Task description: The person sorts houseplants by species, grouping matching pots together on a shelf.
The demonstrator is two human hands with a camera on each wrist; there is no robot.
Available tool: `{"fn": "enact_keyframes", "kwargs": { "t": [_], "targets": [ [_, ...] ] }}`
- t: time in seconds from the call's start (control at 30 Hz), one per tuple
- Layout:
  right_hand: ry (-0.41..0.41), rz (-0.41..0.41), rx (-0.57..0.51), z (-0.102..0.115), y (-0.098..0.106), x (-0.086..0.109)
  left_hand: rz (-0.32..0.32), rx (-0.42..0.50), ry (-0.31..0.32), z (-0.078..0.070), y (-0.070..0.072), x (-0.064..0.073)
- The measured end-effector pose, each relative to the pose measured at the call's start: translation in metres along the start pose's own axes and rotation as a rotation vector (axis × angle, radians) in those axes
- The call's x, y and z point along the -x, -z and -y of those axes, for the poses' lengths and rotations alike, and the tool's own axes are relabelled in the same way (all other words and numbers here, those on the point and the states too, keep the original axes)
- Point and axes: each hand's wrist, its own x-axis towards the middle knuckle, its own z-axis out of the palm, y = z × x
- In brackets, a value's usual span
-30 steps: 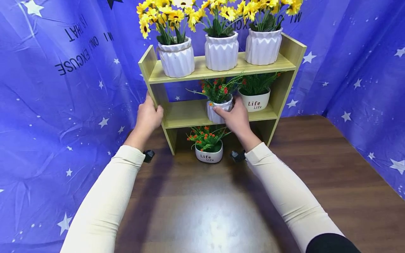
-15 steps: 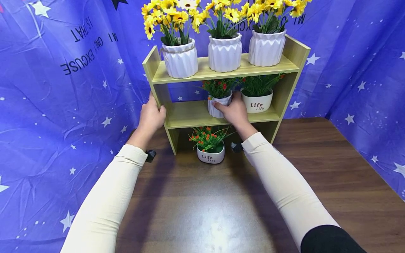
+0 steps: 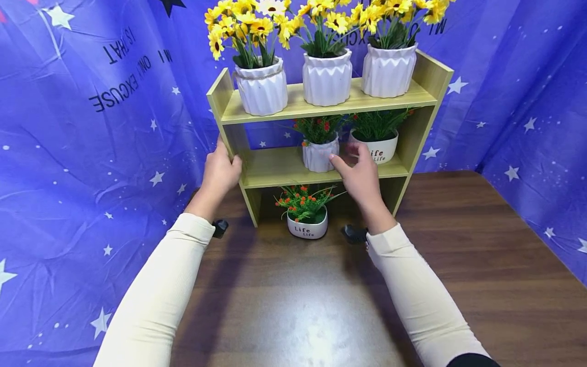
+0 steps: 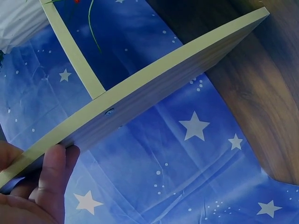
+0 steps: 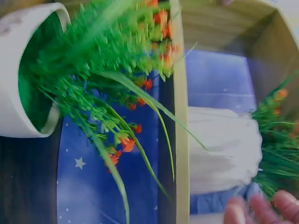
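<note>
A light wooden shelf unit [image 3: 270, 167] stands on the brown table. My left hand [image 3: 220, 172] grips the edge of its left side panel [image 4: 140, 74], thumb on one face and fingers on the other. On the middle board sits a ridged white pot [image 3: 316, 157] with red-flowered greenery. My right hand [image 3: 364, 178] is just right of that pot, fingers spread and holding nothing; its fingertips are blurred. In the right wrist view the fingers [image 5: 264, 210] appear apart from the pot. Behind the right hand, a white oval "Life" pot [image 3: 389, 147] is partly hidden.
Three ridged white pots with yellow flowers line the top board, the middle one [image 3: 327, 79] among them. Another "Life" pot [image 3: 308, 229] with orange-red flowers stands under the middle board. A blue star-patterned curtain [image 3: 151, 229] hangs behind and at both sides.
My right hand held the ridged pot, pushed it back onto the middle board and let go, then drew away to the right. My left hand keeps its grip on the side panel.
</note>
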Motion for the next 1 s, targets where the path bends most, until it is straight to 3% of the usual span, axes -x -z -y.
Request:
{"fn": "enact_keyframes", "kwargs": {
  "t": [0.13,0.3,0.43,0.7,1.0],
  "targets": [
    [0.054,-0.082,-0.074,-0.010,0.017,0.033,0.007,-0.002,-0.005,-0.001,-0.004,0.004],
    [0.039,-0.116,-0.068,-0.030,0.024,0.063,0.015,-0.003,0.002,-0.002,-0.004,0.003],
    [-0.014,-0.045,-0.027,-0.051,0.015,0.073,0.003,-0.014,0.007,0.000,0.000,0.000],
    [-0.216,0.263,0.066,-0.083,-0.018,0.088,0.011,-0.022,-0.007,-0.002,0.002,-0.003],
    [-0.189,0.301,0.122,-0.093,-0.042,0.090,0.013,-0.017,0.006,-0.001,0.002,-0.004]
  ]
}}
